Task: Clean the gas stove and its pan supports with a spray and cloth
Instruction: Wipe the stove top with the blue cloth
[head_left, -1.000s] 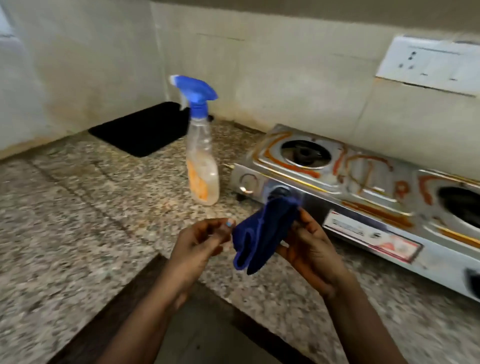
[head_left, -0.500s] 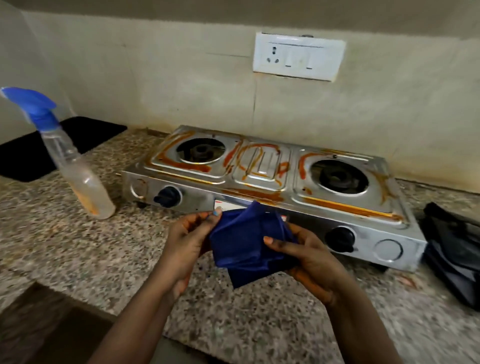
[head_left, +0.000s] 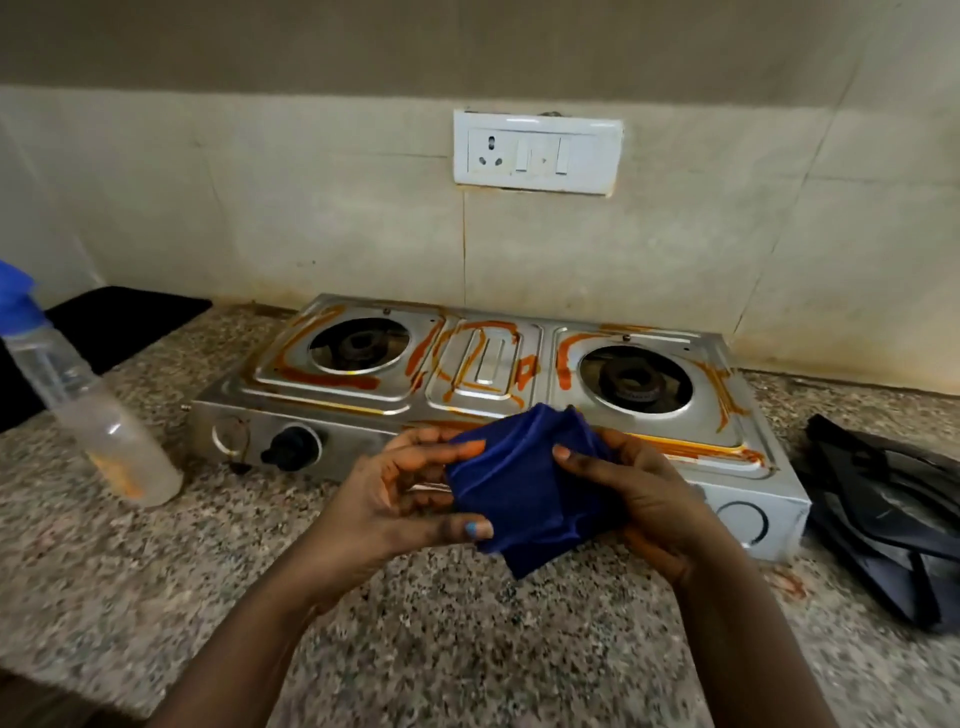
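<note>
A steel two-burner gas stove streaked with orange-red sauce sits on the speckled granite counter against the wall. No pan supports stand on its burners. Just in front of the stove I hold a folded dark blue cloth with both hands: my left hand pinches its left edge between thumb and fingers, and my right hand grips its right side. A clear spray bottle with a blue trigger head stands on the counter to the stove's left. Black pan supports lie stacked on the counter to the stove's right.
A black mat lies in the back left corner behind the bottle. A white socket and switch plate is on the tiled wall above the stove. The counter's front edge runs across the bottom left.
My view has swung right, from the bottle to the whole stove. The cloth, first hanging from my right hand alone, is now gripped by both hands and spread wider.
</note>
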